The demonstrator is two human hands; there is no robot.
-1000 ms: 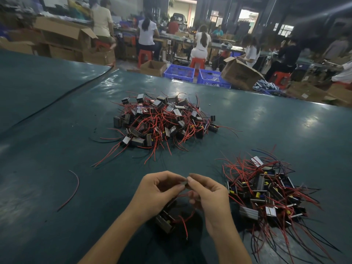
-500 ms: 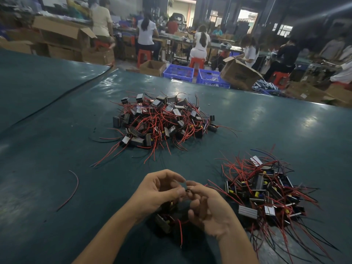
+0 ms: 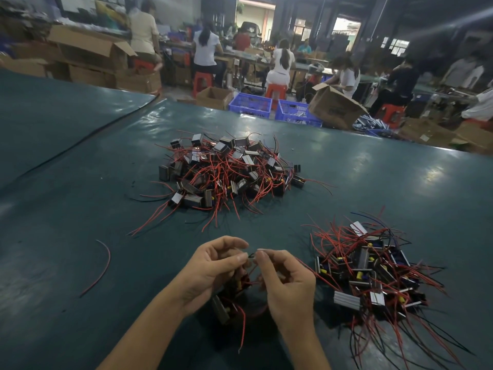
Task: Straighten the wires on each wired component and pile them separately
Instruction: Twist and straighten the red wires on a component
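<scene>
Teal bench surface [image 3: 346, 169]: glossy sheet carrying both piles and the work in hand.
Left hand [image 3: 213, 268]: at the near edge, centre; fingers curled, thumb and forefinger pinching a short black wire [image 3: 251, 255].
Right hand [image 3: 288, 284]: just beside the left, fingertips meeting it; fingers curled, thumb and forefinger pinching the same black wire.
Wired component [image 3: 221, 311]: small dark block with red leads, under the two hands; whether it rests on the bench or hangs cannot be told.
Far pile [image 3: 229, 169]: tangled components with bent red wires, mid-bench, well apart from the hands.
Near pile [image 3: 368, 271]: components with red and black wires fanned towards the near right corner, just beside the right hand.
Loose red wire [image 3: 102, 268]: curved single strand, lying alone towards the near left edge.
Beyond the far edge: blue crates [image 3: 250, 105], an open cardboard box [image 3: 336, 108], seated workers at other tables.
</scene>
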